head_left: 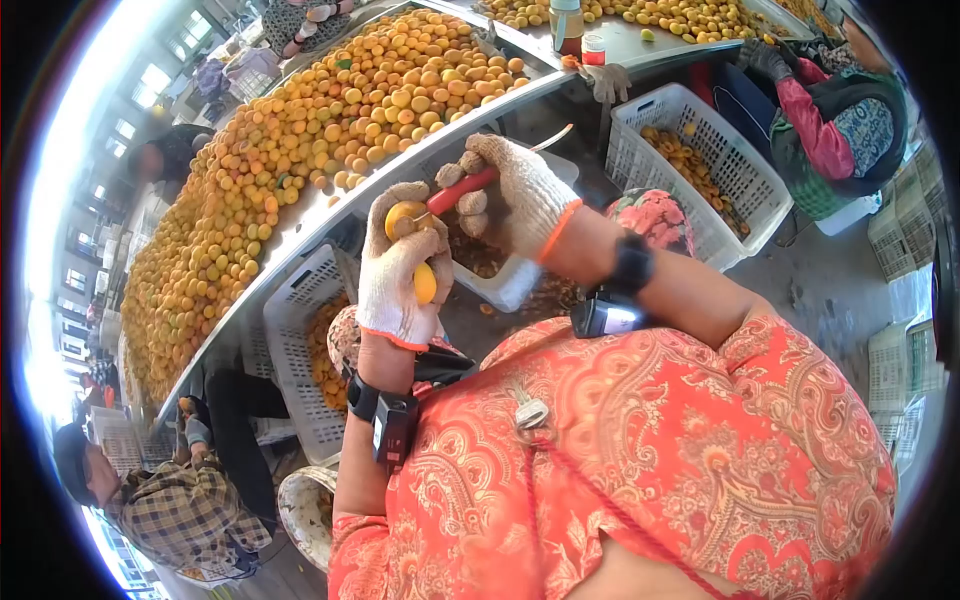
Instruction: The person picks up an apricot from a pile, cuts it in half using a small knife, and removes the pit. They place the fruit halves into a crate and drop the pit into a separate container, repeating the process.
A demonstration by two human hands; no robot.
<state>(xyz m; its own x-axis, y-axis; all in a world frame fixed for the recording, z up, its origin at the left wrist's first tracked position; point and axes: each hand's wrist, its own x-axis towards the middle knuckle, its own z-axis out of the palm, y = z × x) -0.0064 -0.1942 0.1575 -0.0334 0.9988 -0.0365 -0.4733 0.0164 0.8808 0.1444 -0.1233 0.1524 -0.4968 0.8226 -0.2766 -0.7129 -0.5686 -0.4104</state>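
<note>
My left hand (pixel 398 270), in a white knit glove, is closed around an apricot (pixel 404 220) held up at its fingertips. A second yellow-orange apricot (pixel 425 284) shows tucked against the palm. Gloved the same way, my right hand (pixel 510 195) grips a red-handled tool (pixel 464 190). Its thin metal tip meets the apricot at the left fingertips, and a slim curved end sticks out behind the right hand. Below both hands, a white tub (pixel 510 285) with brownish pieces inside is partly hidden.
Whole apricots (pixel 330 120) are heaped on the metal-edged table (pixel 515 100) ahead. White crates (pixel 765 190) of apricot pieces stand to the right and left (pixel 290 300). A jar (pixel 566 25) and spare glove (pixel 606 82) lie at the table. Co-workers sit left (pixel 190 510) and right (pixel 840 130).
</note>
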